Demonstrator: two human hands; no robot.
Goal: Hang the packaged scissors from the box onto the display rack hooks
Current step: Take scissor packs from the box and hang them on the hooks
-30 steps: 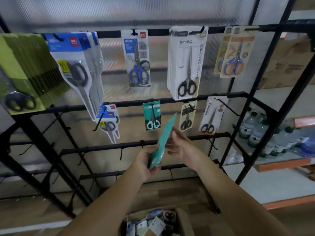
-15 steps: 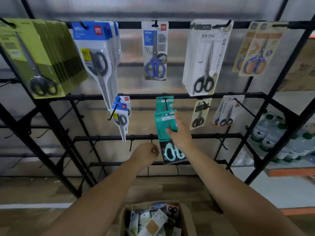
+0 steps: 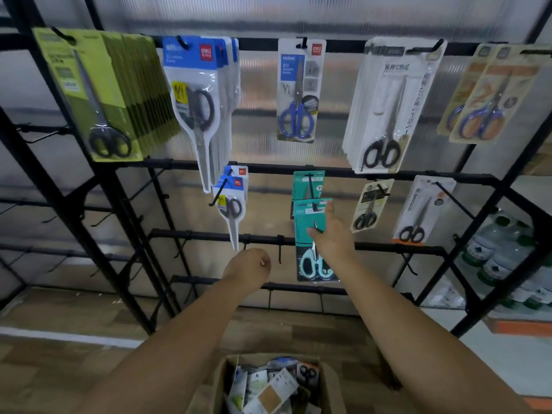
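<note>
Since a moment ago the teal scissors pack [image 3: 307, 228] has gone up onto the hook [image 3: 311, 191] of the middle rail, hanging in front of a matching pack. Black display rack [image 3: 98, 186] fills the wall, its upper hooks loaded with other packaged scissors. Below, the cardboard box [image 3: 330, 386] holds more packs. Right hand [image 3: 333, 237] lies against the teal pack, fingers straight. Left hand [image 3: 249, 268] hovers nearby, its grip curled on nothing.

Ribbed translucent wall panel [image 3: 260, 16], wood-look floor [image 3: 68, 321], bottled water [image 3: 501, 252].
</note>
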